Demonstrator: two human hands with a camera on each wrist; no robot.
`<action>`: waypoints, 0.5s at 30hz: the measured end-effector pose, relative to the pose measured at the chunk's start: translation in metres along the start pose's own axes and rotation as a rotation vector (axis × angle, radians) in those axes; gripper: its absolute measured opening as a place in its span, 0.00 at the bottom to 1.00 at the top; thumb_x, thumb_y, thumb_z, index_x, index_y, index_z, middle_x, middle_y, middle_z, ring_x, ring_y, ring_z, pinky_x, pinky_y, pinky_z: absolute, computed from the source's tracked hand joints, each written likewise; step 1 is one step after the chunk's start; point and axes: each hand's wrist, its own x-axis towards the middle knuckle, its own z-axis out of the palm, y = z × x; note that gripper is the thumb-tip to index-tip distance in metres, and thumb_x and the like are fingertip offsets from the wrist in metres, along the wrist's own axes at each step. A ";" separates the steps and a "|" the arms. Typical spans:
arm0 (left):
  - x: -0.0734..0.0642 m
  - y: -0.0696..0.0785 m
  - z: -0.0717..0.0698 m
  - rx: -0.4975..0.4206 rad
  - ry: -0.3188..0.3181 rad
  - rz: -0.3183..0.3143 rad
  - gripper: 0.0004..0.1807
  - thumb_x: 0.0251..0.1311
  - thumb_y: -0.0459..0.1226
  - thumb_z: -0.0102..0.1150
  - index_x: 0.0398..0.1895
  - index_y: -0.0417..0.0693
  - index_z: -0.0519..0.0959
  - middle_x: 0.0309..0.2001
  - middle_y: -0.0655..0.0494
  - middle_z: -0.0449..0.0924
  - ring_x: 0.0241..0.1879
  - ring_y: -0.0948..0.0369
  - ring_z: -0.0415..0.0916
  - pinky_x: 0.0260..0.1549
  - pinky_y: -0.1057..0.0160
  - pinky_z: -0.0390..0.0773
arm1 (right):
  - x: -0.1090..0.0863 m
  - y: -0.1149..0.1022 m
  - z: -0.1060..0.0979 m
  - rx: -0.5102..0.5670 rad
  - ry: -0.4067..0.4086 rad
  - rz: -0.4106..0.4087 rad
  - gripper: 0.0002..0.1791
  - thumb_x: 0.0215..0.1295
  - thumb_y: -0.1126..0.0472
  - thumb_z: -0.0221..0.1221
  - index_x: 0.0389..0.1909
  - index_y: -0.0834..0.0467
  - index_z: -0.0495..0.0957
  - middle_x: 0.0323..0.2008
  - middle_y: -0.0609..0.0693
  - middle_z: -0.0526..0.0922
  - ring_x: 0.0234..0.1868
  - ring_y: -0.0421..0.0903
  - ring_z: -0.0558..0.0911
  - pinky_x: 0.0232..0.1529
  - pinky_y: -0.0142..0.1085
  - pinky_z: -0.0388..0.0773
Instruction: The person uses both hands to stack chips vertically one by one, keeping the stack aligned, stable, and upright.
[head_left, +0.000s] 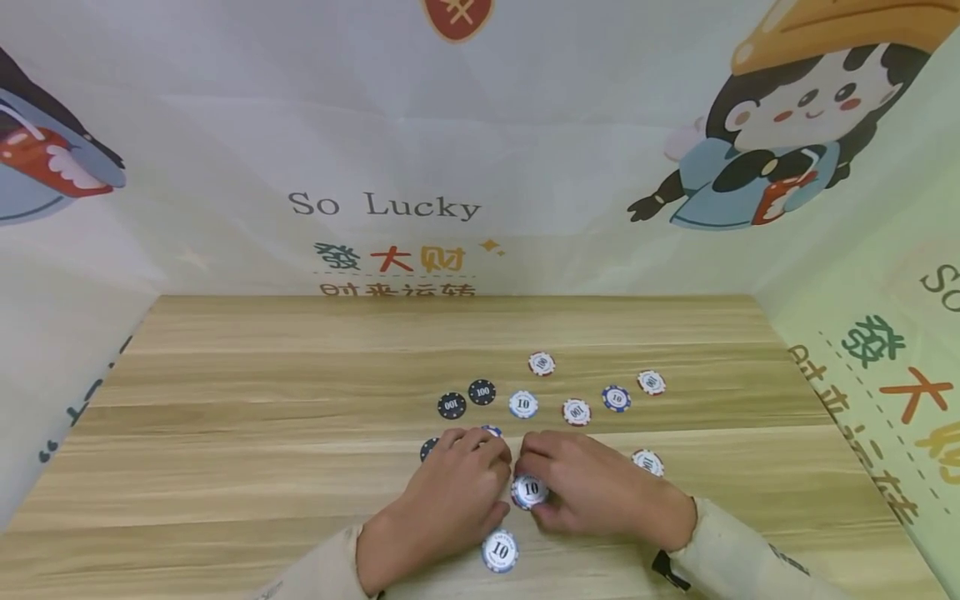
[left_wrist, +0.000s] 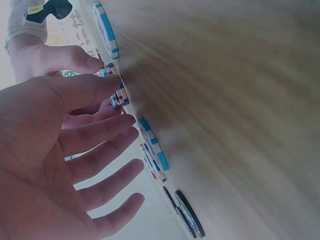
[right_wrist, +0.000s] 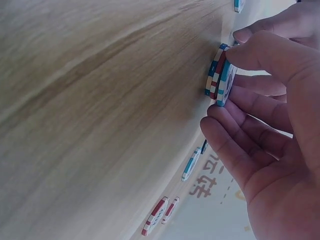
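In the head view, my right hand (head_left: 581, 487) pinches a short stack of poker chips (head_left: 531, 490) near the table's front, thumb on the near side and fingers on the far side. Its top chip is white and light blue, marked 10. The right wrist view shows red and blue edged chips (right_wrist: 214, 80) beneath it. Just left of the stack is my left hand (head_left: 457, 487), its fingers loosely bent and holding nothing. A light blue 10 chip (head_left: 500, 551) lies below its thumb. Partly hidden behind this hand are a black chip (head_left: 428, 450) and a blue chip (head_left: 491, 431).
Beyond the hands lie black 100 chips (head_left: 452, 406), a light blue 10 chip (head_left: 523, 404), a blue 10 chip (head_left: 617, 398) and several red-edged 100 chips (head_left: 577, 412). Another red-edged chip (head_left: 647, 463) sits beside my right wrist. Printed cloth walls (head_left: 225, 167) enclose the wooden table (head_left: 262, 375).
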 end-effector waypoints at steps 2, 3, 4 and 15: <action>0.000 0.000 0.000 -0.004 -0.001 0.001 0.18 0.67 0.52 0.74 0.46 0.48 0.91 0.54 0.58 0.86 0.59 0.55 0.80 0.61 0.50 0.80 | 0.000 0.000 0.000 0.000 -0.001 0.000 0.16 0.59 0.59 0.75 0.46 0.59 0.87 0.42 0.45 0.82 0.39 0.35 0.77 0.44 0.28 0.81; 0.000 0.000 0.000 -0.007 -0.002 0.002 0.18 0.67 0.51 0.74 0.46 0.47 0.91 0.54 0.57 0.86 0.59 0.55 0.80 0.61 0.50 0.80 | 0.000 0.000 0.000 0.001 -0.003 0.001 0.15 0.59 0.59 0.75 0.46 0.59 0.87 0.42 0.45 0.82 0.39 0.35 0.77 0.44 0.28 0.80; 0.000 0.000 0.000 -0.008 -0.002 0.003 0.18 0.67 0.51 0.74 0.46 0.47 0.91 0.54 0.57 0.86 0.59 0.55 0.80 0.61 0.50 0.80 | 0.001 0.000 0.000 0.001 -0.006 0.001 0.15 0.59 0.59 0.75 0.46 0.59 0.87 0.42 0.44 0.82 0.39 0.34 0.77 0.44 0.28 0.80; 0.000 0.002 0.000 -0.004 -0.011 -0.001 0.19 0.67 0.52 0.74 0.49 0.47 0.91 0.56 0.56 0.86 0.60 0.55 0.80 0.62 0.50 0.80 | 0.001 0.000 0.001 -0.012 -0.007 -0.017 0.16 0.61 0.58 0.74 0.47 0.59 0.87 0.42 0.44 0.81 0.39 0.35 0.77 0.44 0.27 0.80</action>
